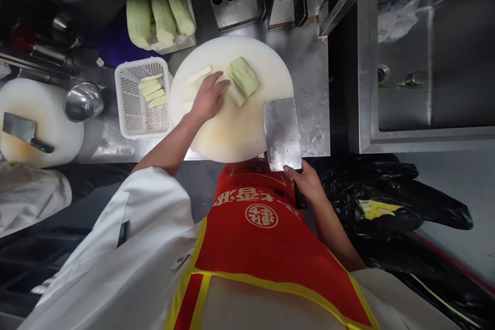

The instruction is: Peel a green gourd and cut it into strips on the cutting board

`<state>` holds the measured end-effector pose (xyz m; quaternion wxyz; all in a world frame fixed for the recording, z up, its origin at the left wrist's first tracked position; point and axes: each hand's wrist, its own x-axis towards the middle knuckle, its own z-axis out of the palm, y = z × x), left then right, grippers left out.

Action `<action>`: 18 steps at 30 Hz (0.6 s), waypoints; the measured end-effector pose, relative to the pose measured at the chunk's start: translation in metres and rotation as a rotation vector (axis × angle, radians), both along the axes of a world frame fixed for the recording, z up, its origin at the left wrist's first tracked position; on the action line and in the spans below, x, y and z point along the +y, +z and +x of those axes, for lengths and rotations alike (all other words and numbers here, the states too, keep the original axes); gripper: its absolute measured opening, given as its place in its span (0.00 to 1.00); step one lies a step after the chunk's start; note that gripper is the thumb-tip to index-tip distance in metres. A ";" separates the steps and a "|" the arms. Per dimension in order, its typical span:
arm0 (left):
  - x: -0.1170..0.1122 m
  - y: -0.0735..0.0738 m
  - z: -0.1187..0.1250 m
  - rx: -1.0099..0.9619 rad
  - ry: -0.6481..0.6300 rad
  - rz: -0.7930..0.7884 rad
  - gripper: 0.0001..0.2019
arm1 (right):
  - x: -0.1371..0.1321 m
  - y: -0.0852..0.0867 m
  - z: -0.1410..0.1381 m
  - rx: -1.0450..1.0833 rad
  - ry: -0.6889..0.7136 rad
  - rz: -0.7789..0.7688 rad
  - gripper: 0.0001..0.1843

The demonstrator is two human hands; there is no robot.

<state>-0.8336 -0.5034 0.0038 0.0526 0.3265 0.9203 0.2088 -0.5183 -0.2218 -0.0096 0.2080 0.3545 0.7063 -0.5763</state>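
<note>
A: Left hand [209,97]?
B: Flat on the round white plastic cutting board [232,134], fingers together, pressing pale green peeled vegetable slices [201,76]. A thicker pale green vegetable chunk [243,75] lies just beside the fingertips, on the board's far half.
A: Right hand [307,181]?
B: At the board's near right edge, fingers wrapped round the dark handle of a wide steel cleaver [282,134]; blade lies flat, partly on the board, partly on the steel counter [311,87].
A: Around it?
B: White perforated plastic basket [129,108] left of the board with cut strips [152,90] inside. Behind it, a tray of whole peeled pale green stems [162,10]. Far left, second white round board [58,124] with another cleaver [23,131]. Red apron [263,227] below.
</note>
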 end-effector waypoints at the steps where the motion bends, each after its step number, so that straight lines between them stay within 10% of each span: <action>1: 0.011 -0.004 -0.009 -0.038 -0.033 0.030 0.20 | 0.000 0.000 0.000 0.001 -0.003 -0.008 0.25; 8: 0.024 0.000 0.022 -0.246 -0.349 0.047 0.11 | -0.001 -0.007 0.009 -0.002 -0.057 -0.065 0.25; 18: 0.027 0.002 0.068 -0.232 -0.213 0.044 0.12 | -0.001 -0.012 -0.005 0.063 -0.033 -0.080 0.21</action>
